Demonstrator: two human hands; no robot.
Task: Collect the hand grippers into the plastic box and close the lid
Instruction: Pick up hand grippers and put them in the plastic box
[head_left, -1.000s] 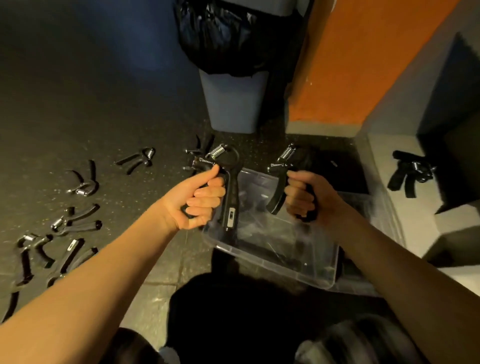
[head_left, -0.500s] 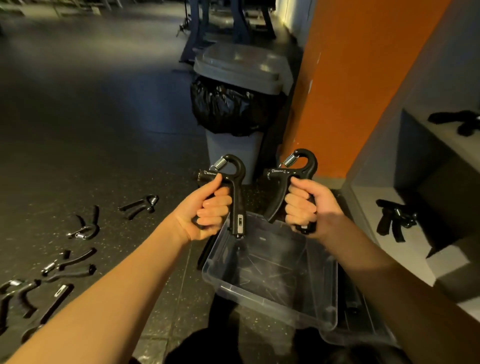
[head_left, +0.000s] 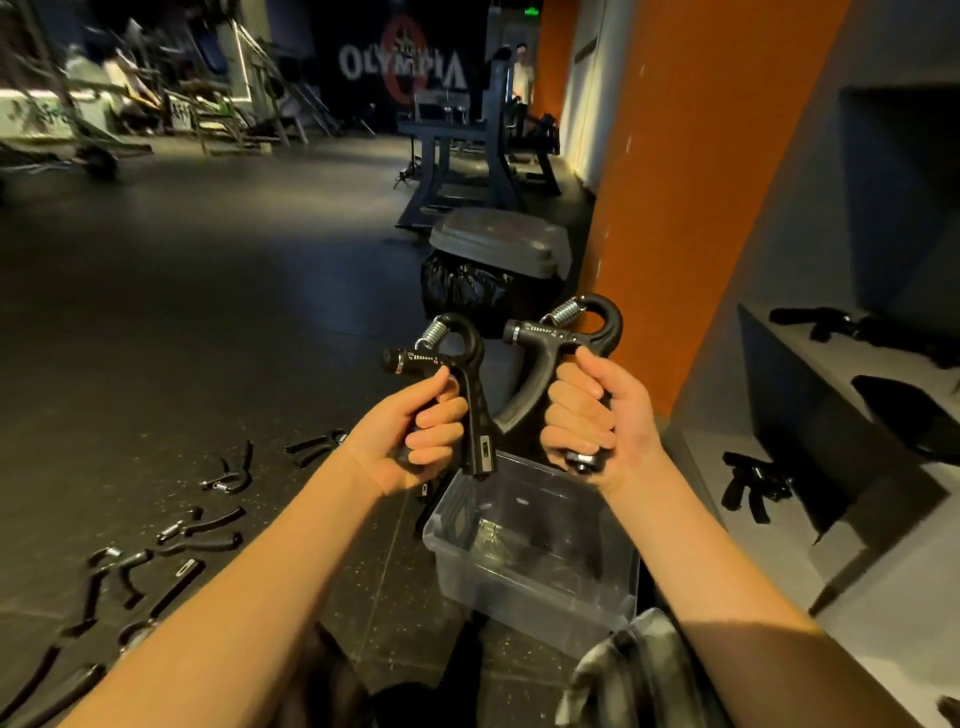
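Observation:
My left hand (head_left: 415, 441) is shut on a black hand gripper (head_left: 457, 364) with a steel spring, held upright above the floor. My right hand (head_left: 597, 415) squeezes a second black hand gripper (head_left: 582, 332), its handles pressed together. Both sit just above the far edge of a clear plastic box (head_left: 524, 566) on the floor below; the box is open and looks empty. Several more hand grippers (head_left: 208, 530) lie scattered on the dark floor at the left. The lid is not clearly visible.
A grey bin (head_left: 498, 244) lined with a black bag stands behind the box, beside an orange wall (head_left: 701, 182). Grey shelves (head_left: 810, 395) at the right hold more black grippers (head_left: 753, 483). Gym machines and a person stand far back.
The view has tilted up, showing the gym hall. Both hands rose with their grippers, and the right gripper's handles closed tighter.

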